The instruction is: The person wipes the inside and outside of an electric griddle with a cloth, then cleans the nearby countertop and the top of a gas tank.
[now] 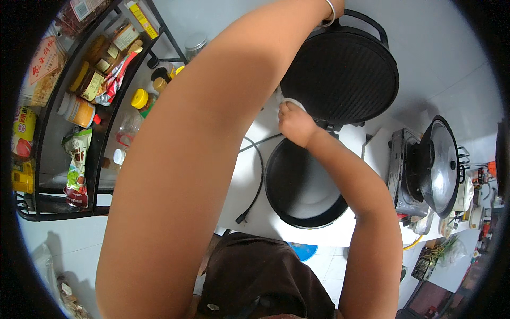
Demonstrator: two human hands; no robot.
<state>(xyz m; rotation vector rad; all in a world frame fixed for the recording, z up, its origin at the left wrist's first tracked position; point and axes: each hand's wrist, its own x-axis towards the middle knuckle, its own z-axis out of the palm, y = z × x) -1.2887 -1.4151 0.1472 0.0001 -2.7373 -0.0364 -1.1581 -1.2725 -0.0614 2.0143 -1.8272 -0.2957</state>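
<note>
An electric baking pan stands opened on the white table. Its round black ridged lid is raised at the back, and its smooth black lower pan lies nearest me. My left arm stretches across the view to the lid's top edge, where my left hand, with a bangle at the wrist, is beside the lid's handle; its fingers are out of sight. My right hand is closed on a white cloth at the lid's lower left edge, above the pan's rim.
A black power cord with its plug lies left of the pan. At the left stands a black shelf rack with jars, bottles and packets. To the right, a lidded wok sits on a gas stove. A blue basin shows below the table.
</note>
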